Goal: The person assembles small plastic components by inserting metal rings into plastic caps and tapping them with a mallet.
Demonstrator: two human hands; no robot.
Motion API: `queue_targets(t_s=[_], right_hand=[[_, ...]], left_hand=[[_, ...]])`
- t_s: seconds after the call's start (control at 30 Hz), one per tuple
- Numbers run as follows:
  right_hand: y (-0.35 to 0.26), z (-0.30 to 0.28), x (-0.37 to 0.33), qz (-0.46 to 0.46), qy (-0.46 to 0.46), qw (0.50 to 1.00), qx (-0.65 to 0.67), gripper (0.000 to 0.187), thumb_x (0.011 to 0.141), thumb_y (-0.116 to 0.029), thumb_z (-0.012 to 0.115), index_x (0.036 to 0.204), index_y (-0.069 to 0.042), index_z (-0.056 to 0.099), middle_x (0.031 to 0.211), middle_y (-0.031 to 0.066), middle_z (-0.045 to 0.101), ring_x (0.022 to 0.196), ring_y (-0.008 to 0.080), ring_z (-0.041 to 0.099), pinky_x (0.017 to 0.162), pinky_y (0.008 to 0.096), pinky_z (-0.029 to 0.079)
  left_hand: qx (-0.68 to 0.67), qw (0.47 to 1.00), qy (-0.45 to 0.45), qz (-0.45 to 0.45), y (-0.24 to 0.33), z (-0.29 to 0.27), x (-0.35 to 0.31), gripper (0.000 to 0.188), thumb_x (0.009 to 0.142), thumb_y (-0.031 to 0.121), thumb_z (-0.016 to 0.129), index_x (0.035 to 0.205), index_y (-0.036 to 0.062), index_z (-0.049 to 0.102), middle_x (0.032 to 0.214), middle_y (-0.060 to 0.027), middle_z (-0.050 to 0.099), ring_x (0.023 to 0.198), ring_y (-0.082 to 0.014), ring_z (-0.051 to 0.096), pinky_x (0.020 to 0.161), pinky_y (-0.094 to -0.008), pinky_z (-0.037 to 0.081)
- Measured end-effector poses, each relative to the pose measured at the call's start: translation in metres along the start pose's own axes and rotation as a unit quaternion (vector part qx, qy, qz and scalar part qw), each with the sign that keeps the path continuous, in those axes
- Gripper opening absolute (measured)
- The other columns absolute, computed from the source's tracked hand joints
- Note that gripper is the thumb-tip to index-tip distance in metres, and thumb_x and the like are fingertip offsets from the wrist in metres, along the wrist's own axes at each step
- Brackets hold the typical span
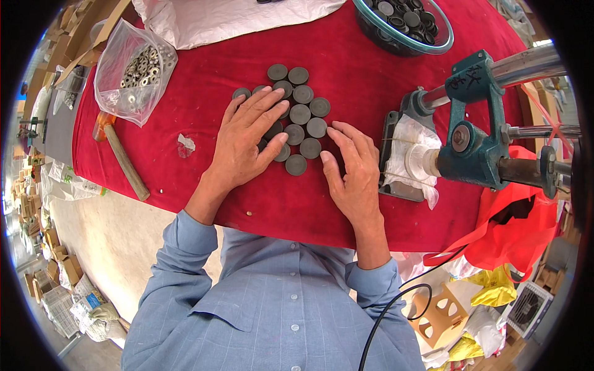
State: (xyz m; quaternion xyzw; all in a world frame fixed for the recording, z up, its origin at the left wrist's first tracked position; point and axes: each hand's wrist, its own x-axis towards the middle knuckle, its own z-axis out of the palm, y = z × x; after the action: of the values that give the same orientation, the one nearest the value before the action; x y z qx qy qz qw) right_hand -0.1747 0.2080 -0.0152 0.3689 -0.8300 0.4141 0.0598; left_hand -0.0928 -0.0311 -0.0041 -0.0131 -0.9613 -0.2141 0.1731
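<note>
A cluster of round dark-grey discs (pixel 300 114) lies flat in a single layer on the red tablecloth. Over the left part of the cluster, my left hand (pixel 244 139) rests with its fingers stretched out, covering some discs. To the right of the cluster, my right hand (pixel 356 170) lies with thumb and fingers apart, its fingertips close to the edge of the outer discs. Neither hand grips anything that I can see.
A green hand press (pixel 461 133) with a cloth-wrapped base stands at the right. At the back, a clear bowl (pixel 448 40) holds more dark discs. A plastic bag (pixel 111 93) of metal rings and a wooden-handled hammer (pixel 127 161) lie at the left. A white sheet (pixel 204 25) covers the far edge.
</note>
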Motion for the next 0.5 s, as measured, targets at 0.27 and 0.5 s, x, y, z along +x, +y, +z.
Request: queue_targets(t_s=[0.27, 0.5], right_hand=[[0.0001, 0.0000, 0.0000, -0.001, -0.002, 1.000, -0.004, 0.041, 0.095, -0.010, 0.078, 0.134, 0.000, 0.071, 0.140, 0.0170, 0.069, 0.125, 0.0378, 0.066, 0.106, 0.0496, 0.050], [-0.0001, 0.0001, 0.0002, 0.001, 0.000, 1.000, -0.002, 0.040, 0.095, -0.010, 0.077, 0.134, 0.000, 0.071, 0.140, 0.0170, 0.070, 0.125, 0.0379, 0.066, 0.105, 0.0495, 0.050]], left_hand=[[0.000, 1.000, 0.004, 0.002, -0.0008, 0.0011, -0.0005, 0.054, 0.098, 0.023, 0.075, 0.151, 0.0116, 0.068, 0.163, -0.0091, 0.061, 0.157, -0.0331, 0.051, 0.130, -0.0551, 0.034], [0.001, 1.000, 0.002, 0.001, -0.0004, 0.0006, -0.0002, 0.055, 0.098, 0.023, 0.075, 0.151, 0.0116, 0.068, 0.164, -0.0093, 0.061, 0.157, -0.0332, 0.051, 0.130, -0.0555, 0.035]])
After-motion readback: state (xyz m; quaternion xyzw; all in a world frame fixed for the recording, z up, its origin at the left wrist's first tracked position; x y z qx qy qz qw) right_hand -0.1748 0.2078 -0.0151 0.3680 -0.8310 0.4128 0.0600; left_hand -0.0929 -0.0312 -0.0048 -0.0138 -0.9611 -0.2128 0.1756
